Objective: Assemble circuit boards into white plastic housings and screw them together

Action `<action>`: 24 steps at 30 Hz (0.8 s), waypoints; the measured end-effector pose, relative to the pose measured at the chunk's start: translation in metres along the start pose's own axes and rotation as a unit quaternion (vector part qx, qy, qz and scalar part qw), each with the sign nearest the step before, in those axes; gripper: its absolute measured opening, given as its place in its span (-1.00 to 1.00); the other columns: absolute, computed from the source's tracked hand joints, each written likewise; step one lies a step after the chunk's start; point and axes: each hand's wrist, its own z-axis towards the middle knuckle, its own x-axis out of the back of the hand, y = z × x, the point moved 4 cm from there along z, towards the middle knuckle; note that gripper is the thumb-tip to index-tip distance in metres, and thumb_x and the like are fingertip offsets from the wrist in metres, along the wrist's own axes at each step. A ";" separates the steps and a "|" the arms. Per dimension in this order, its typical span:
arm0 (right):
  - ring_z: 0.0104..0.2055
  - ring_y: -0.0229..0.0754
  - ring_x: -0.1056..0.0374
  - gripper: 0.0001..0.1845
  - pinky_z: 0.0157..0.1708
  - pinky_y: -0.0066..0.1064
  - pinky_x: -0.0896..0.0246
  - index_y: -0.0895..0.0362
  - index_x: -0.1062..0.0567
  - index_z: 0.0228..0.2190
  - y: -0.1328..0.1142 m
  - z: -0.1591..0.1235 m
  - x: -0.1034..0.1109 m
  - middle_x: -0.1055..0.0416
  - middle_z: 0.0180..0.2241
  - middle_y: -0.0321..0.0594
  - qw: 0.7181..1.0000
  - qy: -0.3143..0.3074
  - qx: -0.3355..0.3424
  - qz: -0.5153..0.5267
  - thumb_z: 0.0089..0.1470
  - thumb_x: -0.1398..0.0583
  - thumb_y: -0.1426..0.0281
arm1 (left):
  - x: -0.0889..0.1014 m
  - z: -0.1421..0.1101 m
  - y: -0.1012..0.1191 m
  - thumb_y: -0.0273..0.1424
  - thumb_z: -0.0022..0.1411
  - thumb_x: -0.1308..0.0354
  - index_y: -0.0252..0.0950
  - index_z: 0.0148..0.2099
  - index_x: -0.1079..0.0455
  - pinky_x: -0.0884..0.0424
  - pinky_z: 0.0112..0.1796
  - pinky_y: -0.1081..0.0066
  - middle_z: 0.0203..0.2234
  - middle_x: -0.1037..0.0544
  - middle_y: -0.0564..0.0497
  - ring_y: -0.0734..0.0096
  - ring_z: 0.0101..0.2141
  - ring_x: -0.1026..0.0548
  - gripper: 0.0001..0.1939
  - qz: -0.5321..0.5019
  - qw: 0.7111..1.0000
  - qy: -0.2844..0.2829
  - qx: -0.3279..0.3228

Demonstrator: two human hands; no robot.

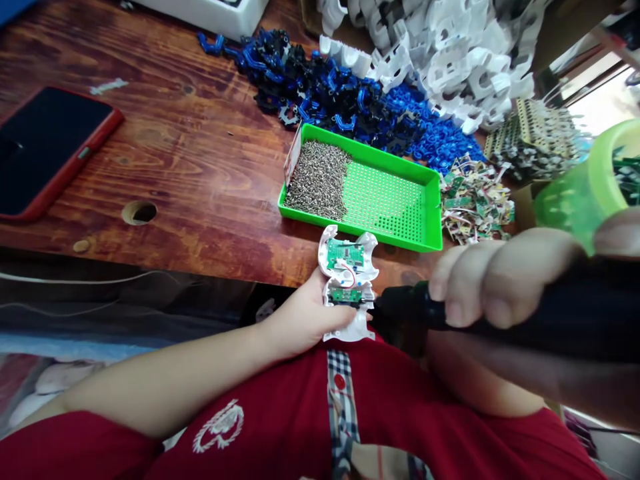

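Note:
My left hand (306, 315) grips an opened white plastic housing (359, 328) by its left side, with the thumb across the lower half. Two green circuit boards sit in the housing, the upper board (345, 253) and the lower board (345, 295), and a thin red wire loops out between them. My right hand (500, 277) is wrapped around a thick black power screwdriver (560, 313), blurred and close to the camera. Its dark nose points left towards the housing's lower right edge. I cannot tell whether its tip touches the housing.
Beyond the housing lies a green tray (435, 213) with small screws (320, 180) at its left end. Behind it are piled blue and black parts (330, 87), white shells (450, 60) and small circuit boards (477, 203). A red-cased phone (50, 147) lies left; a yellow-green container (570, 193) stands right.

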 end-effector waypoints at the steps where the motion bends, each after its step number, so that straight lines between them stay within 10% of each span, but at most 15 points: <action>1: -0.65 -0.17 -0.26 -0.66 -0.60 -0.17 -0.29 -0.10 -0.35 -0.36 -0.002 0.000 -0.007 -0.22 -0.67 -0.36 1.000 0.000 0.011 0.001 -0.15 -0.25 0.01 | 0.000 0.000 0.000 -0.63 -0.09 -0.20 -0.28 0.04 -0.26 -0.37 -0.18 0.33 -0.21 -0.55 0.00 0.26 -0.22 -0.51 -0.42 0.002 1.000 0.000 -0.002; 24: -0.61 -0.21 -0.28 -0.69 -0.56 -0.21 -0.26 0.11 -0.28 -0.44 0.017 -0.016 -0.014 -0.27 -0.64 -0.30 0.997 0.035 -0.019 0.061 0.10 -0.08 0.11 | -0.002 0.001 -0.004 -0.62 -0.08 -0.16 -0.31 0.12 -0.16 -0.35 -0.17 0.37 -0.15 -0.52 -0.02 0.28 -0.18 -0.48 -0.34 0.031 0.999 0.023 -0.033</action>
